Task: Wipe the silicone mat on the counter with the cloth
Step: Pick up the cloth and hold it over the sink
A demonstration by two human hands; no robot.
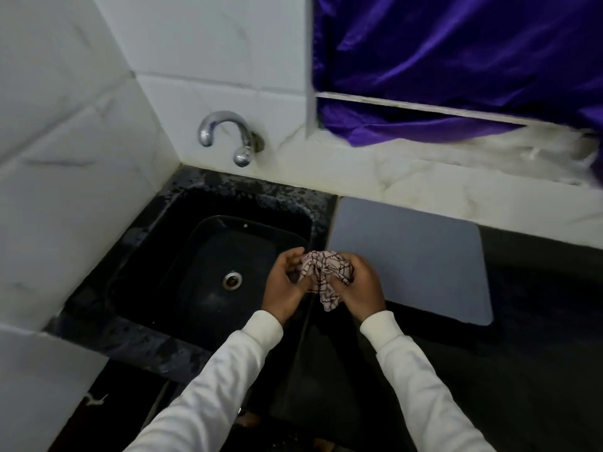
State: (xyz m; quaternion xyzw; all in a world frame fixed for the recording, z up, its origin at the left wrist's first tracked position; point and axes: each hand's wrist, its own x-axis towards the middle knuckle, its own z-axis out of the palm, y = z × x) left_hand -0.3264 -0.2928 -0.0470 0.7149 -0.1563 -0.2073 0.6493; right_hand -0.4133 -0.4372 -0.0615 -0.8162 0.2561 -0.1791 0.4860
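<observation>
White tiled walls meet a dark stone counter (538, 305), with a black sink (208, 256) set into its corner, a chrome tap (225, 132) on the wall above it and a purple curtain (456, 53) hanging over the sill. Both hands are bunched around a checked cloth (326, 278) held over the strip of counter between sink and mat. The left hand (284, 288) has its fingers curled onto the cloth's near-left side, pinching a fold; the right hand (362, 288) has fingers and thumb wrapped round the other end, gripping it. A loose tail of cloth hangs down below the fingers, between the wrists. White sleeves (424, 386) cover both forearms.

The grey mat (417, 256) lies flat on the counter just beyond and to the outer side of the right hand's fingers, its near-left edge close by the knuckles; the cloth does not appear to touch it, so wiping looks not yet begun. The sink drain (232, 279) sits off the left hand's outer side.

Risks from here, as I judge them: the cloth looks wadded, so only a small patch would meet the mat and streaks could be missed. If it is wet, drips from the hanging tail could land on the counter. A light mat may also slide or ruck under a hard push with nothing pinning it.
</observation>
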